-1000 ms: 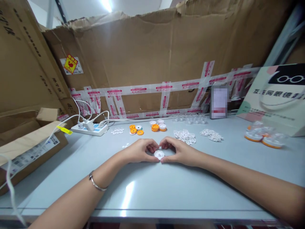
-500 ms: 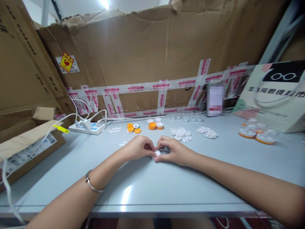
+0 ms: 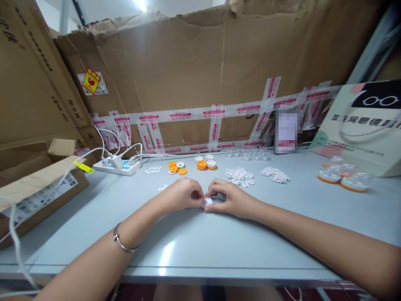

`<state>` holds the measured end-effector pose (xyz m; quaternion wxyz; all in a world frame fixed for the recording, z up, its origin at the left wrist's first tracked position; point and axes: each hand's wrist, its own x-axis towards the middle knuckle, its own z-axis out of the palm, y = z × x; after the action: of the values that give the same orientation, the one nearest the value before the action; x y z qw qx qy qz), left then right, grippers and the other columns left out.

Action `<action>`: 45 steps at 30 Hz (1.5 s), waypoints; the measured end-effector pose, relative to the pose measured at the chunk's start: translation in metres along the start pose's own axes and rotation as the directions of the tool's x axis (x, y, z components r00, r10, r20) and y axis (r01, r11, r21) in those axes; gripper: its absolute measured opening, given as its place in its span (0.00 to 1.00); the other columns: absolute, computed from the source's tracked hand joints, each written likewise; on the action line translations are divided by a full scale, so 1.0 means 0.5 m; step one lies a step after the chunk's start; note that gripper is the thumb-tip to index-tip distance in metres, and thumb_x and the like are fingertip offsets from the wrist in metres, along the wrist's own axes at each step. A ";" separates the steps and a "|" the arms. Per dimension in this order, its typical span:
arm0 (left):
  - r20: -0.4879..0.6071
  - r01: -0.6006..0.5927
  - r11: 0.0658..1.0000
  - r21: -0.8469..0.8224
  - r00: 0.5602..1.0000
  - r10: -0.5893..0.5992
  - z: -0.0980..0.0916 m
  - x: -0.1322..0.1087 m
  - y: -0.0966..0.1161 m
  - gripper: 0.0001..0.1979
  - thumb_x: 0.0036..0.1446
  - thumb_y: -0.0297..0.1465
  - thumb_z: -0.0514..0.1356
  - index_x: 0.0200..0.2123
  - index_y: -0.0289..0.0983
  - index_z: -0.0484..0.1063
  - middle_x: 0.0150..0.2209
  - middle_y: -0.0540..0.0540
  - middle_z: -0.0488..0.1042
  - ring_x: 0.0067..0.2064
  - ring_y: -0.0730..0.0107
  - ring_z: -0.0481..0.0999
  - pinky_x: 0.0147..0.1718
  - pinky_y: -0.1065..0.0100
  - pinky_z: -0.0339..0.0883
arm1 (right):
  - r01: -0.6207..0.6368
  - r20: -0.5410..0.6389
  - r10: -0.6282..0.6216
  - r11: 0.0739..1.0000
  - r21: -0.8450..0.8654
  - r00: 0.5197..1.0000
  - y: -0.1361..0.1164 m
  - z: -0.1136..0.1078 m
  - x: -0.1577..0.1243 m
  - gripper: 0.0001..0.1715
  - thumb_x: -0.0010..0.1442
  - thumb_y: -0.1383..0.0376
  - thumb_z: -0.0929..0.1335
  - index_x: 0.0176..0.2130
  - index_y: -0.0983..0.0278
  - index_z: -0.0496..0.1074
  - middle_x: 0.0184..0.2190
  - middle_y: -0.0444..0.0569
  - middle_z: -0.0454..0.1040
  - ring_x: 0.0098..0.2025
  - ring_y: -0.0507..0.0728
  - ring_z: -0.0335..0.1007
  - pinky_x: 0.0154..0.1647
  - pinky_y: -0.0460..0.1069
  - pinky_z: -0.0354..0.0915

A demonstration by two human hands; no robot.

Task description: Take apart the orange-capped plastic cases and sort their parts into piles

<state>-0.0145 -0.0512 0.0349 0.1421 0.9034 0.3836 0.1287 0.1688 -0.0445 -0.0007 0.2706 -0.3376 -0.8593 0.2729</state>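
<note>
Between my two hands, low over the grey table (image 3: 188, 246), is a small round white piece (image 3: 207, 202). My right hand (image 3: 230, 197) grips its far and near edges between thumb and fingers. The closed fingertips of my left hand (image 3: 184, 194) meet its left side; they cover that edge. Behind my hands lie orange rings (image 3: 182, 171), a cluster of orange and white round parts (image 3: 202, 165), and two piles of flat white pieces (image 3: 240, 176) (image 3: 275, 174). Small clear discs (image 3: 153, 169) lie at the left, and a few tiny white pieces (image 3: 163, 188) beside my left hand.
A power strip (image 3: 125, 166) with white cables stands at the back left, near an open cardboard box (image 3: 46, 188). Clear cups (image 3: 250, 154) line the back. A phone (image 3: 286, 131), orange-based clear parts (image 3: 354, 184) and a paper bag (image 3: 363, 129) are on the right.
The view has shifted slightly, so the background sits a little further right. Both hands stay at the white piece, and more of its face now shows between them.
</note>
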 end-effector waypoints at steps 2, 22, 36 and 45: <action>-0.028 0.005 0.999 -0.041 1.000 -0.006 -0.010 0.000 -0.009 0.05 0.46 0.25 0.58 0.27 0.32 0.74 0.26 0.47 0.75 0.28 0.74 0.71 0.30 0.76 0.63 | -0.006 -0.005 0.006 1.000 0.004 1.000 0.001 -0.002 -0.001 0.14 0.47 0.58 0.71 0.32 0.64 0.72 0.33 0.47 0.67 0.36 0.55 0.65 0.38 0.49 0.61; 0.075 0.279 0.916 0.287 0.947 -0.312 -0.120 -0.049 -0.082 0.09 0.48 0.27 0.54 0.25 0.36 0.75 0.30 0.47 0.75 0.32 0.69 0.71 0.30 0.73 0.60 | -0.057 0.023 0.056 0.997 0.047 0.998 -0.002 -0.008 -0.001 0.14 0.48 0.60 0.70 0.36 0.63 0.73 0.35 0.47 0.67 0.38 0.55 0.66 0.41 0.50 0.62; -0.048 -0.106 0.991 0.077 0.993 0.110 0.017 -0.002 -0.001 0.05 0.53 0.28 0.59 0.33 0.36 0.74 0.31 0.47 0.71 0.33 0.72 0.71 0.33 0.74 0.62 | -0.039 0.019 0.038 0.998 0.058 0.999 0.003 -0.005 0.003 0.11 0.47 0.57 0.71 0.29 0.62 0.73 0.31 0.45 0.65 0.35 0.54 0.64 0.38 0.48 0.61; -0.049 -0.077 0.972 0.222 0.995 0.090 0.023 0.006 0.005 0.06 0.55 0.30 0.57 0.31 0.38 0.75 0.31 0.48 0.72 0.34 0.70 0.72 0.34 0.71 0.60 | -0.074 -0.002 0.075 0.995 0.060 0.997 -0.003 -0.001 0.007 0.10 0.44 0.61 0.74 0.25 0.63 0.71 0.30 0.42 0.64 0.33 0.52 0.62 0.36 0.47 0.59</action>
<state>-0.0068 -0.0522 0.0255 0.0247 0.9248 0.3610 0.1177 0.1664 -0.0429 0.0018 0.2721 -0.3618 -0.8370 0.3075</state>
